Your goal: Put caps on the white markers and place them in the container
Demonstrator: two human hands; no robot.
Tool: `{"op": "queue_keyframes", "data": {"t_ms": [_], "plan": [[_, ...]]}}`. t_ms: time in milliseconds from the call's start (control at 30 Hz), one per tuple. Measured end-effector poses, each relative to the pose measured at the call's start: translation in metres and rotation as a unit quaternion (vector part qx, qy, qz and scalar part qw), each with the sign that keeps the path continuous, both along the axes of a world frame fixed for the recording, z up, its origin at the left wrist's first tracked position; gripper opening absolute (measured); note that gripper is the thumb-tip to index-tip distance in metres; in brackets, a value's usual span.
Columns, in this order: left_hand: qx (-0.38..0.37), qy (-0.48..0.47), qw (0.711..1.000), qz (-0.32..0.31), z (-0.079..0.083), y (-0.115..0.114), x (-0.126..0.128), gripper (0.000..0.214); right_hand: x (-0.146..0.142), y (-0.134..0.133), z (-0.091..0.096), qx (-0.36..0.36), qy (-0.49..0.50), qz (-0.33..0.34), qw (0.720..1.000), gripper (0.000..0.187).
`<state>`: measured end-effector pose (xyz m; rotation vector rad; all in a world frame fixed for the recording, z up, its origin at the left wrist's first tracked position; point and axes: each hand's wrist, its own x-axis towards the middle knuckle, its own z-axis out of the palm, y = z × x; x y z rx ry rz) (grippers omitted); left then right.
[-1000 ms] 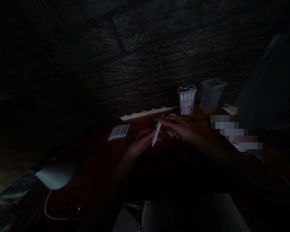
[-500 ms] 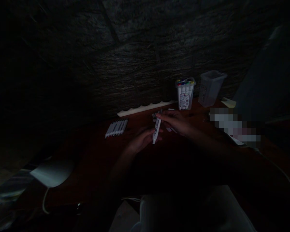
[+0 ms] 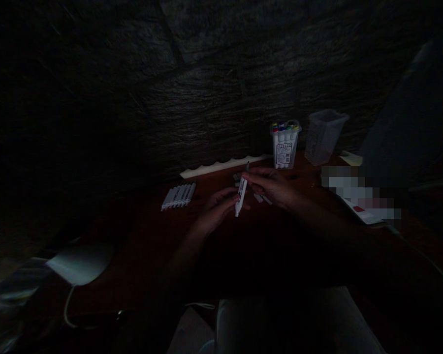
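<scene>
Marker (image 3: 242,189) in left hand (image 3: 217,210), right hand (image 3: 271,186); gap to marker row (image 3: 178,195) edge.

A desk in a dark room is showing here, though nothing is settling whether the room is belonging to a home or an office. A brown wooden desk (image 3: 136,236) is spreading across the middle of the frame, below a wall (image 3: 206,88) that is filling the top. Right of centre, a clear tub (image 3: 283,154) is holding marker pens; left of centre, a pen row (image 3: 178,195) is lying flat.
</scene>
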<state>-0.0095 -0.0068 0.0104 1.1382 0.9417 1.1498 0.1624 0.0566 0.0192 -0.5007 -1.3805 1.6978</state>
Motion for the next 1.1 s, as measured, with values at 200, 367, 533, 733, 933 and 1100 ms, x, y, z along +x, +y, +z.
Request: {"op": "queue_keyframes", "data": {"t_ms": [200, 367, 533, 733, 933, 1100], "plan": [[0.007, -0.01, 1.0, 0.008, 0.001, -0.001, 0.001, 0.029, -0.001, 0.0, 0.0, -0.001, 0.006, -0.002, 1.0, 0.025], [0.014, 0.008, 1.0, 0.016, 0.003, -0.001, 0.002, 0.033, -0.001, 0.0, 0.001, 0.0, 0.001, -0.006, 1.0, 0.026], [0.022, 0.017, 0.999, 0.026, 0.001, 0.0, 0.001, 0.035, 0.0, -0.001, 0.002, -0.015, 0.004, -0.012, 1.0, 0.024], [0.013, 0.019, 0.999, 0.032, 0.002, -0.001, 0.002, 0.036, -0.001, 0.001, 0.002, -0.005, 0.007, -0.014, 1.0, 0.024], [0.02, 0.015, 0.999, 0.025, 0.0, -0.001, 0.002, 0.035, -0.001, 0.001, 0.0, -0.002, 0.007, -0.011, 1.0, 0.026], [0.032, 0.042, 0.998, 0.044, -0.007, 0.005, -0.002, 0.036, 0.001, 0.008, 0.002, -0.033, 0.036, -0.039, 0.998, 0.032]]}}
